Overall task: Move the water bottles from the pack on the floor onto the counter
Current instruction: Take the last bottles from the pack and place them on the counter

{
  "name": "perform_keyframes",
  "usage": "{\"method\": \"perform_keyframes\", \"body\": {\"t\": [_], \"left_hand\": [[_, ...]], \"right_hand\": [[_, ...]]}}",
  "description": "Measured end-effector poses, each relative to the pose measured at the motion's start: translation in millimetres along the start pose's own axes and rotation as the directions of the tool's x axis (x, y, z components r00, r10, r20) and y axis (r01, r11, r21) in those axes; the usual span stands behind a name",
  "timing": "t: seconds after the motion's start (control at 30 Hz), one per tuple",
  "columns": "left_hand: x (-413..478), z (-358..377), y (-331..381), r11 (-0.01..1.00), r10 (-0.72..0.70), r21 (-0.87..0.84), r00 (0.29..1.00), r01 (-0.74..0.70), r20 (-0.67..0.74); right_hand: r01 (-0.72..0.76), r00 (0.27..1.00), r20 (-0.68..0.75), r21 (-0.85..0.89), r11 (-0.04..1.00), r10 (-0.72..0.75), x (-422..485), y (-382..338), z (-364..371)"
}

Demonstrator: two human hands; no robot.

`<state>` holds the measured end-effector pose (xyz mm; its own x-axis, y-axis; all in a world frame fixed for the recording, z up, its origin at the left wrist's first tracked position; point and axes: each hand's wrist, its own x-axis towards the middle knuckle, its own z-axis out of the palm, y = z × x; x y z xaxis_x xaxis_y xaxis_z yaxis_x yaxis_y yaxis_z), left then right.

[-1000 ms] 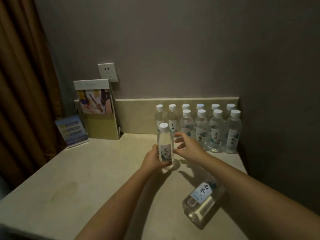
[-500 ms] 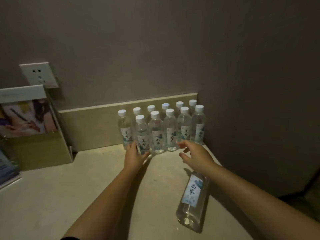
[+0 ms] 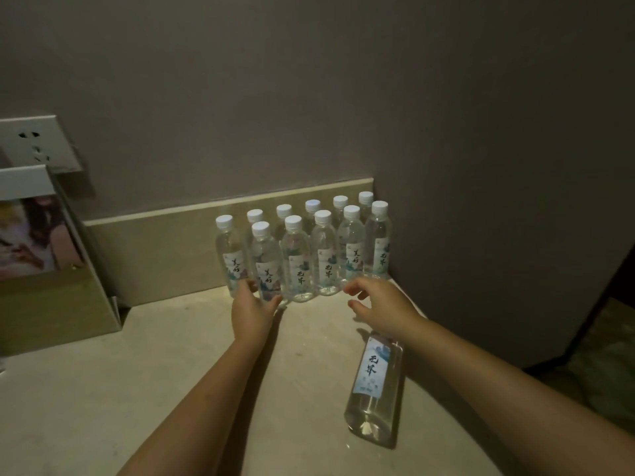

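Several clear water bottles with white caps (image 3: 302,255) stand in two rows at the back right corner of the beige counter (image 3: 137,372). My left hand (image 3: 252,310) is wrapped around the base of the front row's leftmost bottle (image 3: 266,259), which stands upright against its neighbours. My right hand (image 3: 378,304) hovers with fingers apart just in front of the row's right part, holding nothing. One more bottle (image 3: 374,386) lies on its side near the counter's right edge, under my right forearm. The pack on the floor is out of view.
A cardboard display stand with a picture (image 3: 51,269) is at the left, below a wall socket (image 3: 37,142). A low backsplash (image 3: 154,249) runs behind the bottles. A side wall (image 3: 481,201) closes the right; floor (image 3: 601,372) shows beyond the counter edge.
My left hand carried the bottle from mid-counter back to the left end of the front row and set it upright. The view has swung right and closer. My right hand stayed open.
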<state>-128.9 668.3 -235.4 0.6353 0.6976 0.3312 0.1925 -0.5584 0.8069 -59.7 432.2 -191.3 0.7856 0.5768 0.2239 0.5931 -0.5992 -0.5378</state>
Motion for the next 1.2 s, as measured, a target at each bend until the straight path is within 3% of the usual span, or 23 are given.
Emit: {"method": "perform_keyframes", "body": {"t": [0.17, 0.27, 0.37, 0.43, 0.5, 0.57, 0.73, 0.83, 0.97, 1.1, 1.2], "left_hand": [[-23.8, 7.7, 12.4, 0.982, -0.17, -0.08, 0.985, 0.171, 0.019], [-40.7, 14.3, 33.2, 0.992, -0.083, -0.066, 0.958, 0.105, 0.275], [-60.3, 17.4, 60.2, 0.99, 0.031, -0.131, 0.848, 0.045, 0.53], [-75.5, 20.7, 78.1, 0.996, 0.08, -0.086, 0.755, -0.032, 0.651], [-87.7, 25.7, 91.4, 0.988, 0.074, 0.039, 0.687, -0.148, 0.723], [-99.0, 30.9, 102.7, 0.956, 0.046, 0.161, 0.669, -0.244, 0.741], [-117.8, 41.5, 114.6, 0.932, -0.07, 0.262, 0.585, -0.25, 0.808], [-120.1, 42.9, 114.2, 0.945, -0.119, 0.286, 0.645, -0.16, 0.755], [-118.0, 30.2, 107.3, 0.94, -0.101, 0.304, 0.728, -0.153, 0.678], [-102.8, -2.2, 97.5, 0.954, 0.017, 0.257, 0.888, -0.151, 0.46], [-94.0, -30.2, 86.9, 0.976, 0.091, 0.17, 0.962, -0.138, 0.259]], "right_hand": [[-0.051, 0.998, -0.043, -0.006, 0.999, 0.051, -0.2, 6.5, -1.1], [-0.078, 0.994, -0.071, 0.032, 0.996, 0.08, -1.3, 8.1, -3.2], [-0.08, 0.99, -0.11, 0.038, 0.996, 0.084, -2.5, 8.8, -7.5], [-0.086, 0.988, -0.124, 0.027, 0.996, 0.089, -5.1, 11.0, -12.5], [-0.101, 0.986, -0.134, 0.016, 0.995, 0.102, -7.0, 14.0, -17.4], [-0.109, 0.982, -0.152, 0.021, 0.994, 0.111, -12.7, 18.9, -24.8], [-0.101, 0.98, -0.166, 0.083, 0.991, 0.114, -25.1, 31.3, -39.7], [-0.086, 0.985, -0.142, 0.102, 0.991, 0.1, -33.1, 34.1, -39.7], [-0.04, 0.987, -0.147, 0.139, 0.989, 0.06, -40.4, 31.1, -34.8], [0.036, 0.99, -0.14, 0.146, 0.989, -0.015, -30.2, 13.3, -30.9], [0.089, 0.992, -0.103, 0.138, 0.986, -0.075, -18.2, -10.6, -21.4]]}}
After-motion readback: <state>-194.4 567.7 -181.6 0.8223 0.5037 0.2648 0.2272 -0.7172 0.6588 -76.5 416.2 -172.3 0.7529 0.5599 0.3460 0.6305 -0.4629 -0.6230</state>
